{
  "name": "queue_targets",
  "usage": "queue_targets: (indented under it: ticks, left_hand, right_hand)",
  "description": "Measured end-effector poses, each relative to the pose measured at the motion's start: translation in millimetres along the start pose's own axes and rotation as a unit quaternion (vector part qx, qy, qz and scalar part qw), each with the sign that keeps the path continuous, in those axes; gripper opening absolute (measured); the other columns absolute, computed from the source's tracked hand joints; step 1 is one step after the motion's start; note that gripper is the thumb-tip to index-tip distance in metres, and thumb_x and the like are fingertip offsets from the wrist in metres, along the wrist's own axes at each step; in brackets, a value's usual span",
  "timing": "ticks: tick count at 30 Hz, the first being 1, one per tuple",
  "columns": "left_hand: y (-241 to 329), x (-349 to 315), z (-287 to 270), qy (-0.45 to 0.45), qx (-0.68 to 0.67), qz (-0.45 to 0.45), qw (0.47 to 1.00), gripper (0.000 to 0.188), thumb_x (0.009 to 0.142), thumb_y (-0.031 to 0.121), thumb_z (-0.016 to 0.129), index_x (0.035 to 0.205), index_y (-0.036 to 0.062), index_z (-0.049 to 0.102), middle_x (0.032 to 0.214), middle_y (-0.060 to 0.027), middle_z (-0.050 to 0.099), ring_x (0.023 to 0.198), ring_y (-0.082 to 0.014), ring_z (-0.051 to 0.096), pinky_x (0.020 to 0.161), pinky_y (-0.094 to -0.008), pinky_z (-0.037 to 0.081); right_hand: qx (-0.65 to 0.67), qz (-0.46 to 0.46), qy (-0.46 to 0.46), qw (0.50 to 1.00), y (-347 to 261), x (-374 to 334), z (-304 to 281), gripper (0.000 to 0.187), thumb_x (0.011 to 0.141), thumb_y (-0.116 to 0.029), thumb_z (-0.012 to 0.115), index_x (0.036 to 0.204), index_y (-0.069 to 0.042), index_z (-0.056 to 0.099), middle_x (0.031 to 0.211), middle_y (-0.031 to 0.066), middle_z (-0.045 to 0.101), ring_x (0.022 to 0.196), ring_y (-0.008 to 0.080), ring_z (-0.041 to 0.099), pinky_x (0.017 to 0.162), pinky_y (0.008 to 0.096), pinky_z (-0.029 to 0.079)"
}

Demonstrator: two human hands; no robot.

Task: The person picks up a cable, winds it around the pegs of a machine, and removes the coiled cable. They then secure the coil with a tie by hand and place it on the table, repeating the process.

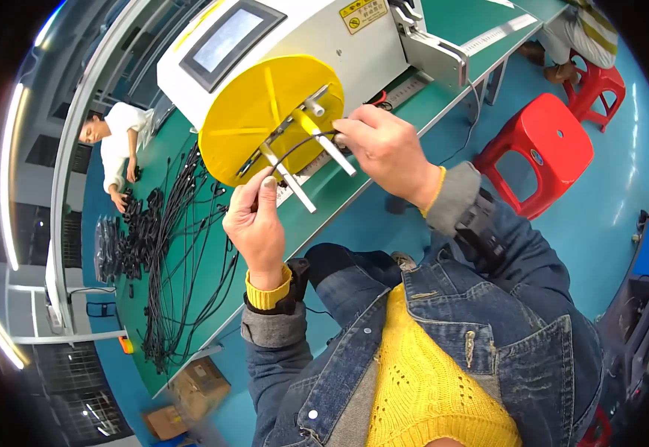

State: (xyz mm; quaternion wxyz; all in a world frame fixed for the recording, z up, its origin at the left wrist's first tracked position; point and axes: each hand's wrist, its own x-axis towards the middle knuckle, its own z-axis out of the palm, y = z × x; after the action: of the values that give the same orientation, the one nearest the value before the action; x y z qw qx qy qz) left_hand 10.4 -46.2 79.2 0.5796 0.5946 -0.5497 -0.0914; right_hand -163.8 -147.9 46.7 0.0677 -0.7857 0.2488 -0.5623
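A thin black cable (294, 147) runs between my two hands in a shallow arc, crossing by the metal pegs of a winding machine. My left hand (256, 231) is closed, thumb and fingers pinching the cable near the lower peg (294, 188). Higher up and to the right, my right hand (393, 149) pinches the cable beside the other peg (336, 155). Behind the pegs is the machine's round yellow disc (239, 112), with a slotted bar across it. Whether the cable touches the pegs I cannot tell.
The white machine body (324, 45) carries a screen (231, 39). Many black cables (164, 231) lie heaped on the green table (142, 365) at left, where a person in white (119, 141) handles some. Red stools (544, 149) stand right; cardboard boxes (198, 387) sit below the table.
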Motion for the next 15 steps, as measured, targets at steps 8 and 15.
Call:
queue_targets:
  ticks: [8, 15]
  left_hand:
    - [-8, 6, -3, 0.021, -0.02, -0.033, 0.999, 0.016, 0.082, 0.003, 0.061, 0.095, -0.0053, 0.064, 0.078, -0.0033, 0.063, 0.069, -0.0058, 0.054, 0.063, -0.0172, 0.044]
    - [-19, 9, -1, -0.001, -0.019, -0.04, 0.999, 0.018, 0.083, 0.005, 0.06, 0.098, -0.0047, 0.063, 0.074, -0.0028, 0.062, 0.06, -0.0037, 0.049, 0.054, -0.0164, 0.04]
  right_hand:
    - [-0.007, 0.074, -0.002, 0.997, 11, 9, 45, 0.013, 0.075, -0.011, 0.062, 0.085, -0.003, 0.061, 0.071, 0.0122, 0.056, 0.062, 0.0297, 0.056, 0.055, 0.0348, 0.047]
    - [0.027, 0.128, 0.02, 0.991, 32, -30, 33, 0.01, 0.076, -0.012, 0.061, 0.08, -0.003, 0.062, 0.07, 0.0129, 0.059, 0.063, 0.0307, 0.057, 0.056, 0.0354, 0.047]
